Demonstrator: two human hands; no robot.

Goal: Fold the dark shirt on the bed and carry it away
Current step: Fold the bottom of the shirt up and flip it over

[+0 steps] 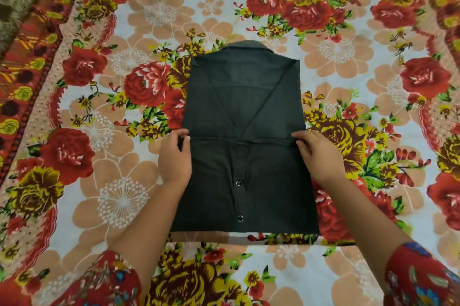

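While a bed (pixel 129 19) covered in a sheet of red and yellow roses on white fills the view from a head-worn camera, a dark shirt (pixel 244 96) lies flat at its middle, its collar (pixel 245 45) pointing away from the person and both sides folded in to form a narrow oblong. The shirt's lower part is doubled up over the rest, so its edge runs straight across the garment about halfway along. The person's two hands hold that edge at its ends: the left hand (pixel 174 156) pinches the left corner between thumb and curled fingers, and the right hand (pixel 316 153) grips the right corner, fingers bent over the cloth. Red patterned sleeves (pixel 107 278) cover both forearms near the bottom of the frame. Two small metal snaps (pixel 238 183) show on the upturned placket between the wrists.
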